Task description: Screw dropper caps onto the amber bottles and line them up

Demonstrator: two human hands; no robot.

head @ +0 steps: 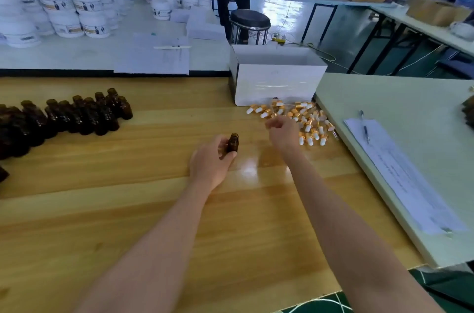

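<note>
My left hand (211, 160) grips a small uncapped amber bottle (233, 142), held upright just above the wooden table (128, 210). My right hand (282, 130) hovers with curled fingers at the near edge of a pile of dropper caps (302, 117), gold collars with white bulbs; it is blurred, so I cannot tell whether it holds a cap. A cluster of several uncapped amber bottles (77, 115) stands at the left side of the table.
A white open box (277, 81) stands behind the caps. A pale green table (410, 158) abuts on the right, with a paper sheet and pen (365, 130). White tubs (64, 12) crowd the table behind. A black stool (250, 21) stands beyond.
</note>
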